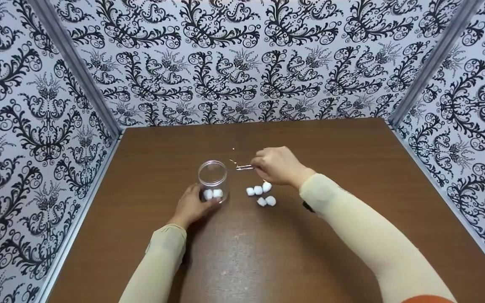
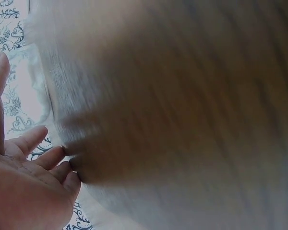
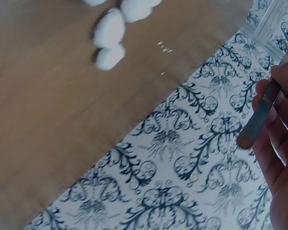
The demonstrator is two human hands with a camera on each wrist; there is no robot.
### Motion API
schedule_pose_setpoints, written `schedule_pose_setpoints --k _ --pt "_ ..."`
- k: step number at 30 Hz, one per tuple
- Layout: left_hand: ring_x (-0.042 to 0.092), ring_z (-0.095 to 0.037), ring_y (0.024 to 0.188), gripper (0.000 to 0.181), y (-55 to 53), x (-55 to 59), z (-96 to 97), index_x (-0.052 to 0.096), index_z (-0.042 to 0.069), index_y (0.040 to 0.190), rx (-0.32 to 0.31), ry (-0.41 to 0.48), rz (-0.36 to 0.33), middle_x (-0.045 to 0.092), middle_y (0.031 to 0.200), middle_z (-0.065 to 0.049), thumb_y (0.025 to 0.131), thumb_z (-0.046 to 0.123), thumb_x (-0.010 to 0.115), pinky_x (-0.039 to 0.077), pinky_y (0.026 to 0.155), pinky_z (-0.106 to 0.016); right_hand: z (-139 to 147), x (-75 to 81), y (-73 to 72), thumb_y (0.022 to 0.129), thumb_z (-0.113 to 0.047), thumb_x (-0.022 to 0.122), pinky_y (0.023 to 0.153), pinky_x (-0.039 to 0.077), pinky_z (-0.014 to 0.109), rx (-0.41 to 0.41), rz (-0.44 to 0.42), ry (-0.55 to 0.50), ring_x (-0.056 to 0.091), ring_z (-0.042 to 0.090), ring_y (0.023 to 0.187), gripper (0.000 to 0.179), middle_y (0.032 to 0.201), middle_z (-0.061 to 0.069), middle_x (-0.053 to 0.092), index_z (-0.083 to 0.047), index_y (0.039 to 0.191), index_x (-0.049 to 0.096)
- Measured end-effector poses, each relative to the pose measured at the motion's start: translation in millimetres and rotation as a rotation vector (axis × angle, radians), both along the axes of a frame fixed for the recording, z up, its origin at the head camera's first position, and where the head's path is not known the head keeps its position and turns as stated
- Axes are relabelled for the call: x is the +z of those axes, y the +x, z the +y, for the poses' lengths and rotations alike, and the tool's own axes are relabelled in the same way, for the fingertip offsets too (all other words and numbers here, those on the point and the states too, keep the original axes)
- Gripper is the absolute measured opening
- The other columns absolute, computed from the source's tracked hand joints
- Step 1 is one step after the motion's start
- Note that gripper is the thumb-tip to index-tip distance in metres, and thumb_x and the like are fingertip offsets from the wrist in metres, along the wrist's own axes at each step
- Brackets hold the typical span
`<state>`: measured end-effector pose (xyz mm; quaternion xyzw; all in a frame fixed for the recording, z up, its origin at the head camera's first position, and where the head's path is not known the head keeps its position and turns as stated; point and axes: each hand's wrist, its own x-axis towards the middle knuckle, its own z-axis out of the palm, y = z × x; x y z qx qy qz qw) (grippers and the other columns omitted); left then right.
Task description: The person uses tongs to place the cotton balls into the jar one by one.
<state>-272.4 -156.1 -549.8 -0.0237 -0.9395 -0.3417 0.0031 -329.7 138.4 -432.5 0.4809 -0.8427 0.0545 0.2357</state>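
A clear round jar point(image 1: 213, 184) stands on the table with two white cotton balls point(image 1: 217, 193) visible low inside. My left hand point(image 1: 193, 206) holds its lower left side, thumb at the front; in the left wrist view the jar point(image 2: 31, 86) sits between thumb and fingers. Just right of the jar, my right hand point(image 1: 279, 165) pinches metal tweezers point(image 1: 244, 167), whose tips point left toward it. In the right wrist view the tweezers point(image 3: 257, 123) lie along the fingers. Several loose cotton balls point(image 1: 258, 190) sit below the right hand.
Small pale grains point(image 1: 234, 162) lie scattered near the tweezer tips, with one more point(image 1: 233, 148) farther back. The brown wooden table point(image 1: 331, 143) is bounded by walls with black-and-white scroll paper point(image 1: 242, 63) at the back and both sides.
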Motion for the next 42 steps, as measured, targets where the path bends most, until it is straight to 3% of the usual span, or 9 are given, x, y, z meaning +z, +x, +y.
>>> schedule_pose_setpoints --k 9,20,28,42 --pt "0.044 -0.04 0.133 0.075 0.2 0.4 -0.2 0.054 0.002 0.139 -0.009 -0.002 0.013 0.046 0.145 -0.022 0.084 0.048 0.077 0.035 0.107 -0.054 63.3 -29.8 6.6 0.082 -0.016 0.074 0.05 0.05 0.038 -0.013 0.003 -0.046 0.06 0.019 0.063 0.006 0.076 -0.002 0.063 -0.014 0.088 0.076" --pt "0.044 -0.039 0.132 0.073 -1.0 -1.0 -0.1 0.055 0.003 0.138 -0.024 0.0 0.026 0.048 0.144 -0.021 0.084 0.046 0.078 0.035 0.107 -0.054 111.7 -61.4 25.9 0.081 -0.015 0.078 0.052 0.051 0.038 -0.099 -0.117 -0.008 0.059 0.014 0.062 0.008 0.076 -0.004 0.064 -0.013 0.089 0.077" --pt "0.042 -0.039 0.134 0.073 -2.1 -2.7 -1.4 0.055 0.006 0.138 -0.005 0.0 -0.022 0.043 0.148 -0.021 0.084 0.049 0.078 0.033 0.109 -0.053 119.8 -71.0 33.2 0.08 -0.013 0.076 0.052 0.05 0.036 -0.127 -0.139 0.029 0.057 0.012 0.06 0.007 0.076 -0.004 0.064 -0.014 0.087 0.076" --pt "0.044 -0.04 0.133 0.071 -0.8 0.3 -0.6 0.056 0.004 0.137 -0.007 0.0 0.016 0.046 0.145 -0.023 0.084 0.046 0.078 0.034 0.108 -0.052 105.8 -81.0 32.8 0.08 -0.019 0.078 0.051 0.049 0.038 -0.131 -0.167 0.052 0.059 0.014 0.061 0.008 0.075 -0.005 0.063 -0.016 0.087 0.076"
